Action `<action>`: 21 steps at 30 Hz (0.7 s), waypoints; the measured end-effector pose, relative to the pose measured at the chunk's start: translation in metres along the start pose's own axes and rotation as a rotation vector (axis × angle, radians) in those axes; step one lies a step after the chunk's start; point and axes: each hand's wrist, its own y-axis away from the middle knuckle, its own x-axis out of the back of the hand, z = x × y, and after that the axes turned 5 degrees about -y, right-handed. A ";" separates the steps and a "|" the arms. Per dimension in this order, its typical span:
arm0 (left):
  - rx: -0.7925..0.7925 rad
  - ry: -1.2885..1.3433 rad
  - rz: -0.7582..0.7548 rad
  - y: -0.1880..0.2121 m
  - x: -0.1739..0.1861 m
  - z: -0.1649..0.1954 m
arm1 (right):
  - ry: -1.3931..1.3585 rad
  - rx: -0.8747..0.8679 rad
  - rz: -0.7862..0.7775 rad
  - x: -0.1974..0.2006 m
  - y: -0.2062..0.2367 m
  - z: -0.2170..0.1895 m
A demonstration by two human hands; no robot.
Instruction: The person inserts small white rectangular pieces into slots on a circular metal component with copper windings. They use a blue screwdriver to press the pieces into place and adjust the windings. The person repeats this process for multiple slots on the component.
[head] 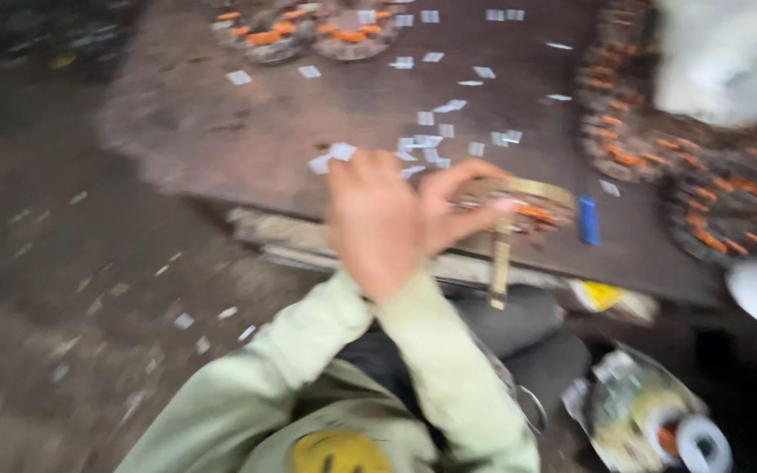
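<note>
**Hold the ring steady with both hands**

The picture is blurry. The left hand (377, 223) and right hand (456, 203) meet at the near edge of the dark tabletop (221, 131). Both seem to pinch a round ring part (527, 203) with orange bits, and a flat strip (500, 267) hangs down from it. A firm, even grip would likely keep it from slipping. Small white paper bits (427, 144) lie just behind.
</note>
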 end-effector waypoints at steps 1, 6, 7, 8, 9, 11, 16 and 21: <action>-0.023 0.034 -0.006 -0.002 -0.006 -0.003 | 0.077 0.007 0.010 -0.010 -0.004 0.008; -0.044 0.281 0.001 -0.015 -0.023 -0.021 | 0.221 -0.156 -0.289 -0.039 -0.018 0.021; -0.041 0.279 -0.015 -0.014 -0.021 -0.025 | 0.219 -0.171 -0.349 -0.041 -0.020 0.020; -0.037 0.274 -0.020 -0.014 -0.018 -0.029 | 0.201 -0.184 -0.322 -0.043 -0.020 0.020; -0.043 0.283 -0.032 -0.014 -0.016 -0.033 | 0.177 -0.186 -0.301 -0.046 -0.020 0.018; -0.048 0.287 -0.028 -0.012 -0.012 -0.041 | 0.137 -0.181 -0.267 -0.052 -0.018 0.018; -0.052 0.312 -0.025 -0.014 -0.018 -0.055 | 0.050 -0.183 -0.238 -0.058 -0.010 0.028; -0.031 0.338 -0.019 -0.015 -0.018 -0.062 | -0.172 -0.182 -0.128 -0.047 -0.007 0.028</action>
